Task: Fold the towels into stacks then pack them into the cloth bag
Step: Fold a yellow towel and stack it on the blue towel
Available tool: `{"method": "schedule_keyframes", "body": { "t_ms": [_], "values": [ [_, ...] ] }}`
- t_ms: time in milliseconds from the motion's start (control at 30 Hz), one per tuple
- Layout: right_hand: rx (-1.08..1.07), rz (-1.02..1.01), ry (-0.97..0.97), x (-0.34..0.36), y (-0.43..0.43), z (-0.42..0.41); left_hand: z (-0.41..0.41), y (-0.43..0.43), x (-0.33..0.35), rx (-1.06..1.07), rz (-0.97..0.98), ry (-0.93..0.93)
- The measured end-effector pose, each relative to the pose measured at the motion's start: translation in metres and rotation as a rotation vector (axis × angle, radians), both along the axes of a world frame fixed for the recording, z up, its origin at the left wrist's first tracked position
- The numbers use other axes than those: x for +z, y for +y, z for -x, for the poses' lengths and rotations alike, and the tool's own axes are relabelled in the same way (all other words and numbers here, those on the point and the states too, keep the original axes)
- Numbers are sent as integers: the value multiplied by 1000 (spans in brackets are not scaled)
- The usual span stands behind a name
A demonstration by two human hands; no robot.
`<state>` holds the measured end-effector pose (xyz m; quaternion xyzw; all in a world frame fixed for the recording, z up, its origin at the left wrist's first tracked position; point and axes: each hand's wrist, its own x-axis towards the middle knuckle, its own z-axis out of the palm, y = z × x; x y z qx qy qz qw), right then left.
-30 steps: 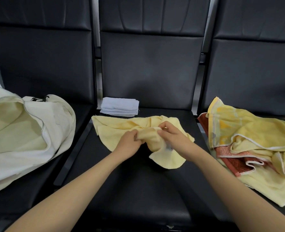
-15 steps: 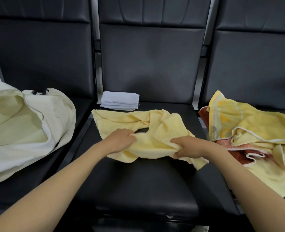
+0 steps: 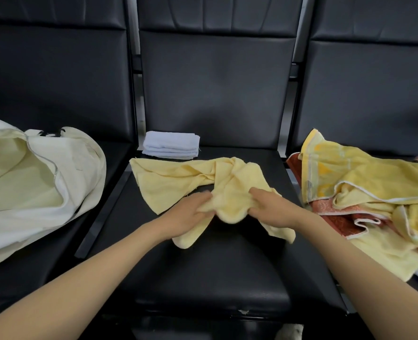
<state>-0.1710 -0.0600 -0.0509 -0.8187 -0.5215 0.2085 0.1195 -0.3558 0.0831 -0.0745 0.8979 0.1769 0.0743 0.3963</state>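
no readable text — no labels, brands, numbers or signs on anything

Fingertips of both hands are buried in the yellow towel [image 3: 227,192]; cloth bag [image 3: 31,187] is cut off at the left edge.

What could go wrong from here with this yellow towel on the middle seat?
The yellow towel is twisted and bunched between the left hand and right hand, so the fold may come out lopsided. Spreading it could nudge the folded white stack behind it. The loosely heaped unfolded pile to the right might slide off.
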Motion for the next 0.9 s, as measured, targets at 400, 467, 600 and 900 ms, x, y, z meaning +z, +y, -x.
{"method": "schedule_keyframes", "body": {
  "t_ms": [400,467,600,900],
  "values": [
    [-10,-288,145,43,-19,-16,-7,17,36,128,-412,212],
    [81,-48,41,34,-21,-17,-6,17,34,141,-441,142],
    [126,173,-18,10,-21,-14,1,8,35,43,110,-62],
    [164,168,-50,-11,-14,0,11,-1,21,-25,-110,207]
  ]
}}
